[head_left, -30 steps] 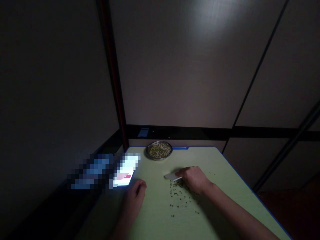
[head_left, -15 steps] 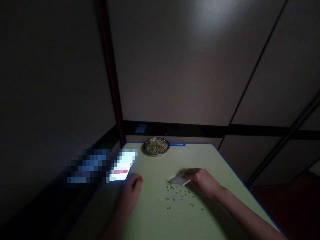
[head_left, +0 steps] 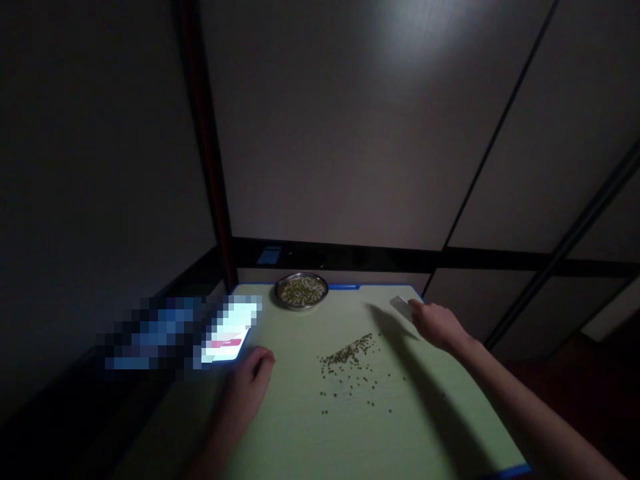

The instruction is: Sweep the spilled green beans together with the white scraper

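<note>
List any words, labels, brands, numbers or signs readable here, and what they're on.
No readable text.
Lit screen near the left hand: too pixelated.
Bluish patch on the black strip: too small, dim.
Pale flat tool, metal dish: no lettering discernible.

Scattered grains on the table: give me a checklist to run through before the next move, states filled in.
1. Right hand grips the pale flat tool: ok.
2. Tool lifted off the table, its shadow apart from it: ok.
3. Grains all in one band: not ok, strays lie on the near side.
4. Dish upright by the far edge: ok.
5. Left hand away from the grains: ok.
6. Left hand empty: cannot tell, fingers curled.
</note>
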`<state>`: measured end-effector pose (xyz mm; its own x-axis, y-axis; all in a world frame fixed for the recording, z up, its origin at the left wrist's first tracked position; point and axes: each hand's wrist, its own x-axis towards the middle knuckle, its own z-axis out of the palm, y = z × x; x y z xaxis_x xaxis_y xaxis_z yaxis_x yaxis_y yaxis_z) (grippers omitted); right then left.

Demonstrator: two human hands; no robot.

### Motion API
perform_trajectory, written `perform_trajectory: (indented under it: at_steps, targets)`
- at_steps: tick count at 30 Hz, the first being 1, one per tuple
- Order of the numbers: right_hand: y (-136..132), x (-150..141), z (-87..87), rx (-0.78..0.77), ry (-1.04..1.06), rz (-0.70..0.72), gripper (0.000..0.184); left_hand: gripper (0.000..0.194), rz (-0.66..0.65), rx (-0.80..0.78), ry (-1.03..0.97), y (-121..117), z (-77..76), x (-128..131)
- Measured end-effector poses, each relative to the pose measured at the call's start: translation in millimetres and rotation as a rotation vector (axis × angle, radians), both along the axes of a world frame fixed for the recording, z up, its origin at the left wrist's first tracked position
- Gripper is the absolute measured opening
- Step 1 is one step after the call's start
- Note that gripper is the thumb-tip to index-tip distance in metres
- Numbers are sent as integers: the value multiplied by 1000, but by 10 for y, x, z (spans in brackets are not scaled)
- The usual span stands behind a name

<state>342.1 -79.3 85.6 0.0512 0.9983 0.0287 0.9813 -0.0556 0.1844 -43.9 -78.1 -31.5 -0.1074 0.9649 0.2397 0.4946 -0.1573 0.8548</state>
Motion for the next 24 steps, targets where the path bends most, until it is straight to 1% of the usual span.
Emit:
perform_trajectory:
  at_steps: [2, 4, 6, 9, 15, 20, 24]
  targets:
    - [24, 89, -103, -26, -5, -54, 35, 23, 0, 4, -1, 4, 2, 0]
    - [26, 126, -200, -42, -8, -76, 36, 24, -1, 10, 0, 4, 8, 1]
    - [14, 109, -271, -47, -11, -74, 36, 24, -1, 16, 0, -1, 23, 4]
    - [-2, -6, -329, -46, -12, -38, 35, 24, 17, 26, -4, -11, 47, 11]
    - [17, -405, -349, -38, -3, 43, 35, 24, 22, 34, 6, 9, 23, 11]
    - [-18, -697, -300, -54, 12, 90, 35, 21, -16, 46, 21, 9, -15, 14]
    - [-60, -879, -266, -69, 27, 128, 34, 22, -23, 64, 36, -3, -11, 21]
